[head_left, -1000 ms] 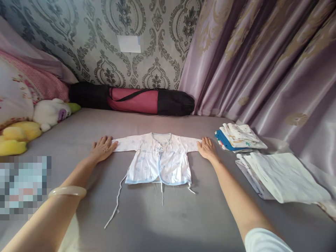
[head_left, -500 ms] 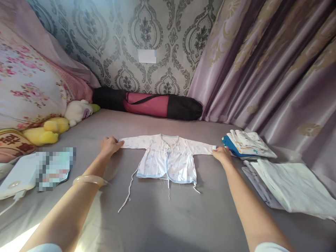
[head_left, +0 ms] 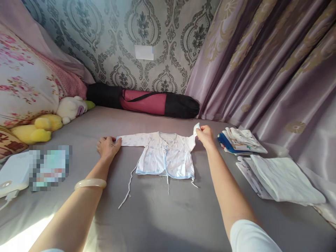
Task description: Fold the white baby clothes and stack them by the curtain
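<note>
A small white baby shirt point(head_left: 165, 157) with pale blue prints, blue hem trim and tie strings lies front up on the grey bed sheet point(head_left: 157, 217). Its left-hand sleeve stretches out flat, and my left hand point(head_left: 108, 147) pinches that cuff against the sheet. On the other side, my right hand point(head_left: 206, 135) grips the right-hand cuff between thumb and fingers and holds it raised, so that this sleeve bends upward. One long string trails from the shirt's left side, with shorter ones hanging below the hem.
Folded clothes point(head_left: 244, 140) and folded pale cloths point(head_left: 286, 178) lie at the right. A white device point(head_left: 15, 175) with a cable and a blurred-out item point(head_left: 51, 168) are at the left, below plush toys point(head_left: 39, 127). A black-and-red long bag point(head_left: 144, 101) lies along the wall.
My right hand has lifted the right-hand cuff and moved it inward and up, folding the sleeve off the sheet. My left hand stays at the other cuff. The view has shifted slightly.
</note>
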`<state>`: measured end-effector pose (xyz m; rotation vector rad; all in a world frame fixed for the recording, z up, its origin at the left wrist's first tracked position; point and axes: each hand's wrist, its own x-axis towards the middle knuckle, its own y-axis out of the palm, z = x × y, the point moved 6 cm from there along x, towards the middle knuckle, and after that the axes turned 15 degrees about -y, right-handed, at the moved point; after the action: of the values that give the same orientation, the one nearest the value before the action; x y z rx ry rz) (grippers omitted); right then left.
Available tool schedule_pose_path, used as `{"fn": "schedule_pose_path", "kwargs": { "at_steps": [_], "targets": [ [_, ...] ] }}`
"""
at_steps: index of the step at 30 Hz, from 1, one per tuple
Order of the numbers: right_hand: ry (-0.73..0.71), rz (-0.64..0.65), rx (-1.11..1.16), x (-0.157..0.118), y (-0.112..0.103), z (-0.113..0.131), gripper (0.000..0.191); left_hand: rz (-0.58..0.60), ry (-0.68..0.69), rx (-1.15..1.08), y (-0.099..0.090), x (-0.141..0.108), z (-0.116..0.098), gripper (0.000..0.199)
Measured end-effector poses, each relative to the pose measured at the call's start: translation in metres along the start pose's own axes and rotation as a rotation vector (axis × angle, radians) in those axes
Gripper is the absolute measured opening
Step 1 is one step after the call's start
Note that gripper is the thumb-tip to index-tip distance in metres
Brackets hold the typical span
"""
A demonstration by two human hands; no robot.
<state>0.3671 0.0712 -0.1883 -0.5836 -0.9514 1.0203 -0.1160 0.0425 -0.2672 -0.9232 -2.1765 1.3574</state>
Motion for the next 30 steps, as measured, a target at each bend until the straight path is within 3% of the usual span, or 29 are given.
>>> {"fn": "schedule_pose_path", "kwargs": {
  "at_steps": [3,7,13,19,24,28,30],
  "targets": [
    [-0.022,-0.014,0.029,-0.005,0.009,0.042,0.023,0.005,0.003,0.0,-0.002,-0.002,-0.001,0.056],
    [-0.077,0.085,0.021,-0.018,0.033,0.09,0.021,0.014,-0.005,0.003,-0.004,-0.003,-0.002,0.055],
    [-0.107,0.292,-0.019,-0.045,0.082,0.125,0.024,0.019,0.004,0.007,0.0,0.0,-0.001,0.056],
    [-0.206,0.389,-0.096,-0.063,0.11,0.132,0.026,0.014,-0.001,0.008,0.002,0.004,0.002,0.057],
    [-0.332,0.454,-0.067,-0.066,0.101,0.128,0.039,0.011,0.022,0.006,0.002,0.005,0.001,0.055],
    [-0.46,0.388,-0.169,-0.067,0.087,0.102,0.049,0.017,0.012,0.007,0.003,0.007,0.002,0.055],
    [-0.473,0.429,-0.227,-0.07,0.091,0.081,0.057,0.019,0.005,0.005,0.004,0.008,0.002,0.055]
  ]
}}
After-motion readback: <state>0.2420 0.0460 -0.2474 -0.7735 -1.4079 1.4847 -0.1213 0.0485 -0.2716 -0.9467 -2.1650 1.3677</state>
